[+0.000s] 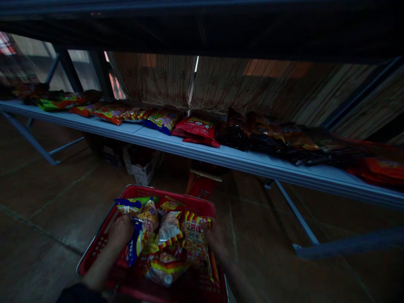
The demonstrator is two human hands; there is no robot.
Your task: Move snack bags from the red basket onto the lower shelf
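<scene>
Pinching a striped 上好佳 snack bag (196, 244), the right hand (213, 235) sits opposite the left hand (121, 231) on a blue-edged bag (147, 221) (can't tell if that's gripped), with a pile (169, 230) already in the red shopping basket (98, 246) beneath them and loads more packets (200, 125) on the shelf (176, 145) beyond.

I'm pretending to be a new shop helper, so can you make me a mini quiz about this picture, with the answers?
1. Which hand is at the blue-edged packet? (a) left (b) right
2. True or false: the basket holds just one packet.
3. Fill in the blank: behind the shelf hang ____.

Key:
1. (a), the left hand.
2. False; several packets lie in it.
3. Curtains.
</scene>
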